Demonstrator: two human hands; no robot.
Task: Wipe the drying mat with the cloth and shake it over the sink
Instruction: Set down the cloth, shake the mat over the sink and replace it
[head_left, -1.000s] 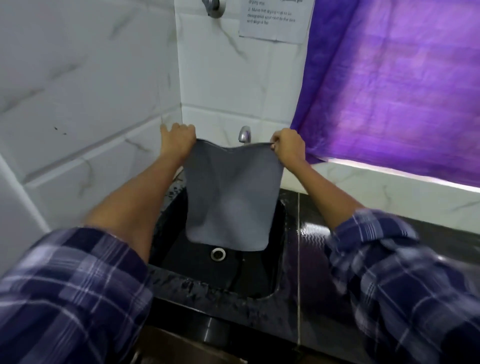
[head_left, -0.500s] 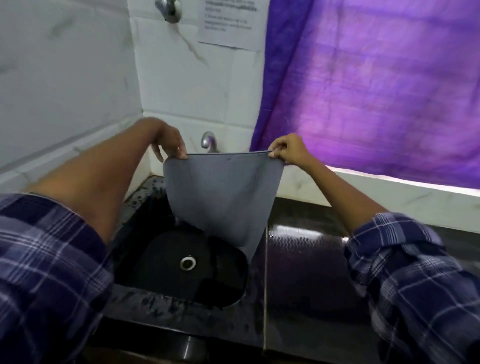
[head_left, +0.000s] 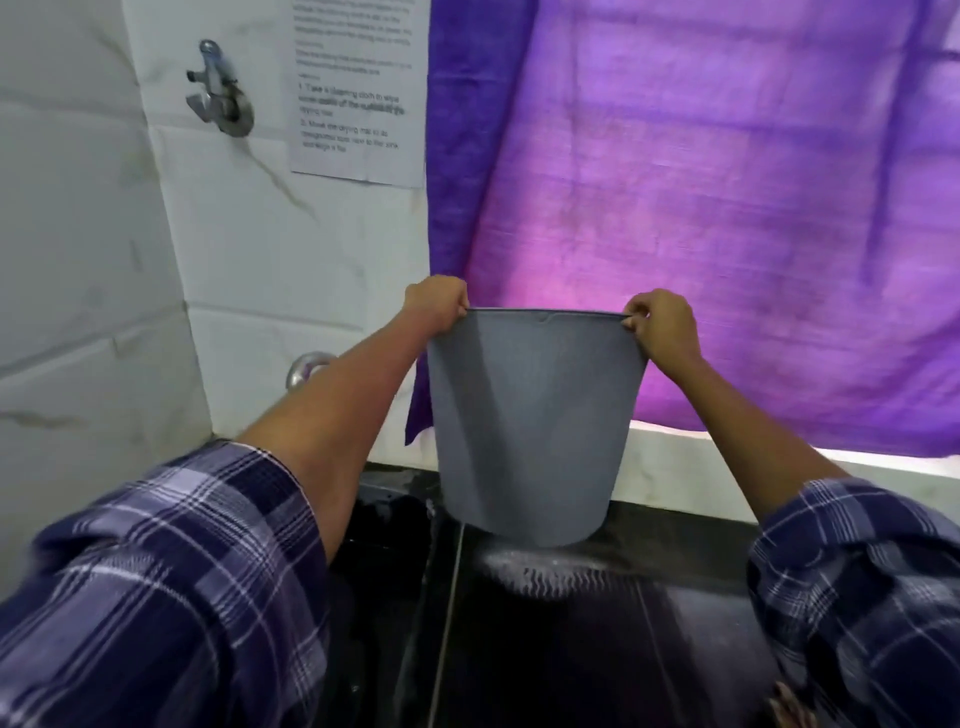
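The grey drying mat (head_left: 530, 426) hangs upright in the air, held by its two top corners. My left hand (head_left: 435, 304) pinches the top left corner and my right hand (head_left: 660, 325) pinches the top right one. The mat's bottom edge hovers just above the black counter (head_left: 597, 639), to the right of the sink. Of the black sink (head_left: 384, 519) only a dark strip shows beside my left forearm; the rest is hidden by my sleeve. No cloth is in view.
A purple curtain (head_left: 727, 208) hangs right behind the mat. A metal tap (head_left: 306, 366) pokes out from behind my left arm. A wall hook (head_left: 221, 98) and a printed sheet (head_left: 358, 88) sit on the white tiled wall.
Both hands have carried the mat from over the sink to the right and higher, so it now hangs over the counter in front of the curtain. The view has turned right and up.
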